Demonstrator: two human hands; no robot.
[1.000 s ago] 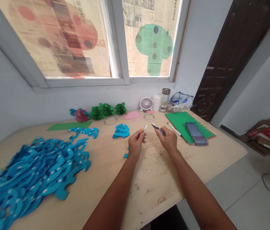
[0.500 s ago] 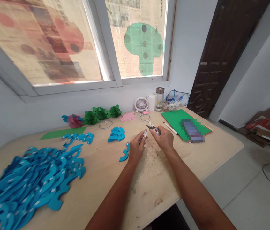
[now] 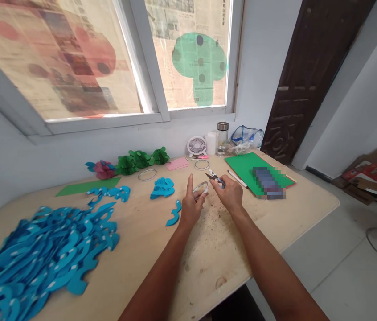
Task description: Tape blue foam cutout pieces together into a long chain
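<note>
Over the middle of the table, my left hand grips a thin roll of white tape by its near side, index finger raised. Just right of it, my right hand is wrapped round small thread snips, their dark pointed blades aimed left toward the tape roll. The snips and the roll are apart. A curved blue cutout with white patches lies beside my left wrist. Farther left sits a small stack of blue cutouts.
A large heap of blue cutouts covers the left side. Two tape rolls, a fan, a glass bottle and green paper flowers stand along the back. A green sheet lies right, with a white pen.
My left hand has turned and its index finger has lifted, so the tape roll now shows as a ring. My right hand with the snips has barely moved.
</note>
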